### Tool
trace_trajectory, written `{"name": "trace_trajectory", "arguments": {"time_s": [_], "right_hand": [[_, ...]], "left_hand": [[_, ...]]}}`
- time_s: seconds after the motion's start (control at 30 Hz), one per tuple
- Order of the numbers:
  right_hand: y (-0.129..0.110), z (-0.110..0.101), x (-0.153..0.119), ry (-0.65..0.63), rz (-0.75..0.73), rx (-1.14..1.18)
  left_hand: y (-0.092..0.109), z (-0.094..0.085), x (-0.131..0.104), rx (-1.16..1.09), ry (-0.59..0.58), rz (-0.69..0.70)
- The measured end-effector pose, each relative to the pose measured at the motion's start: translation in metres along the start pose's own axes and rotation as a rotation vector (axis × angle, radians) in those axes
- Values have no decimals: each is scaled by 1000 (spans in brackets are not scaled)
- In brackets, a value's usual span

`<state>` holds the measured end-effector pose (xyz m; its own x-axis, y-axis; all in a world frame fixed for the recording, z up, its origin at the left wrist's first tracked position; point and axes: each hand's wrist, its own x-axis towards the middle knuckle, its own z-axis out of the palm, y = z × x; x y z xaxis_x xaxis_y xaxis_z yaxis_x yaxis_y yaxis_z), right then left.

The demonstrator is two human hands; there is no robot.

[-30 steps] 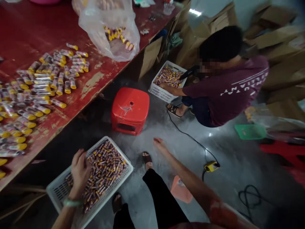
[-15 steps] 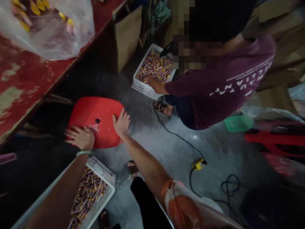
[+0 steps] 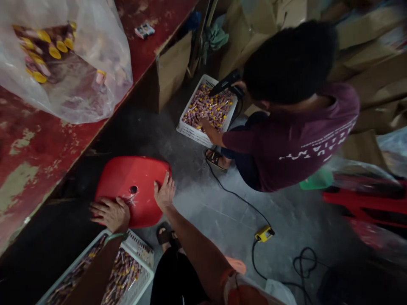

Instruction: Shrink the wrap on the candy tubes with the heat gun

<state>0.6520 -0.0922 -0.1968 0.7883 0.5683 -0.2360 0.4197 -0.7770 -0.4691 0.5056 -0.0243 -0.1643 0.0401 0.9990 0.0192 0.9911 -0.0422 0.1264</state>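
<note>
A red plastic stool point(image 3: 143, 186) with a small hole in its top stands on the floor, left of centre. My left hand point(image 3: 112, 214) lies on the near left part of the seat, fingers spread. At the right edge of the seat rests my right hand point(image 3: 165, 192), its fingers apart and its thumb raised toward the seat. Neither hand is wrapped round anything. Below my left forearm, a white crate point(image 3: 140, 250) holds many small wrapped pieces, partly hidden by the arm.
A crouching person point(image 3: 295, 135) holds a black tool point(image 3: 224, 83) over another white crate point(image 3: 193, 134). A red table point(image 3: 19, 140) bears a clear plastic bag point(image 3: 85, 97). A cable with a yellow box point(image 3: 264, 233) crosses the floor; cardboard point(image 3: 174, 67) stands beyond.
The view has shifted, so the stool and crates appear lower. Both my hands remain on the stool. My feet have come closer together, and the other person's black tool shows more fully.
</note>
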Motion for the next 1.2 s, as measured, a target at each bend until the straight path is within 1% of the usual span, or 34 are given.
{"name": "trace_trajectory", "arguments": {"time_s": [0.17,0.37,0.57,0.7,0.8,0.9,0.97,1.03,1.07,1.13,1.2], "right_hand": [[1,5,0,12,-2,-38],[3,8,0,-1,-20,-77],[8,10,0,-41,-22,-107],[3,10,-2,-84,-17,-118],[-2,2,-6,-134,-18,-128],[-3,-20,-2,-213,-38,-147],[-5,-39,13,-267,-61,-164],[-15,-54,41,-311,-95,-178],[-24,-57,59,-331,-121,-181],[-50,-53,96,-389,-217,-164],[-79,-39,126,-474,-323,-139]], "left_hand": [[1,-3,2,-38,-19,9],[-1,-9,5,-95,-98,-26],[-5,-6,8,-93,-90,13],[-7,-4,8,-66,-102,23],[-8,-3,6,-29,-119,16],[-8,-2,6,9,-94,-4],[-8,1,6,34,-68,-16],[-9,5,7,57,-44,-23],[-10,7,7,69,-37,-20],[-11,10,8,89,-34,-14],[-12,12,8,103,-39,-7]]}}
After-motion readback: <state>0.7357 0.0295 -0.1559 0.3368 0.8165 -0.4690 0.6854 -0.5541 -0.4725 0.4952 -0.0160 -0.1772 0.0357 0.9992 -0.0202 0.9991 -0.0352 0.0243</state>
